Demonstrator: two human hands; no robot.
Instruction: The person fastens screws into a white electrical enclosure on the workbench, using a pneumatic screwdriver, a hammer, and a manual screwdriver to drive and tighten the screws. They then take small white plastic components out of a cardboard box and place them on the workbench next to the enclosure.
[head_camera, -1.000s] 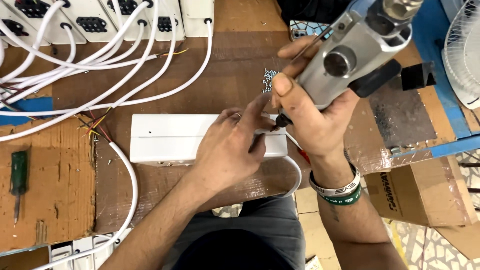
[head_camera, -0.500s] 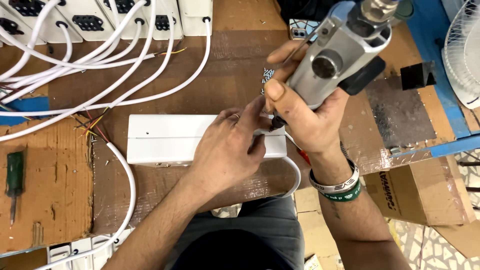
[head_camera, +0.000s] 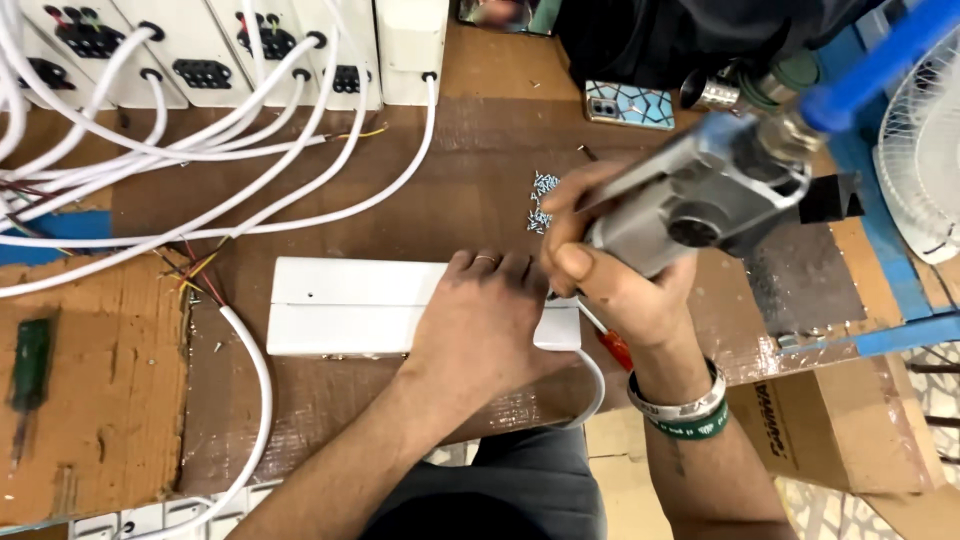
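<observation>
A long white plastic box (head_camera: 350, 305) lies across the brown table, a white cable (head_camera: 255, 400) leaving its left end. My left hand (head_camera: 490, 325) rests flat on the right part of the box, pressing it down. My right hand (head_camera: 615, 285) grips a grey power screwdriver (head_camera: 715, 200), held tilted with its tip pointing down at the box's right end, just beside my left fingers. A small heap of silver screws (head_camera: 541, 203) lies on the table right behind my right hand.
Several white switch boxes (head_camera: 200, 50) with white cables (head_camera: 200, 160) fill the back left. A green screwdriver (head_camera: 28, 365) lies on cardboard at left. A red-handled screwdriver (head_camera: 612, 345) sits under my right wrist. A phone (head_camera: 628, 103) and a white fan (head_camera: 925, 170) are at right.
The power screwdriver has tipped lower and swung rightward in my right hand. My left hand stays on the box, now lying flatter over its right end.
</observation>
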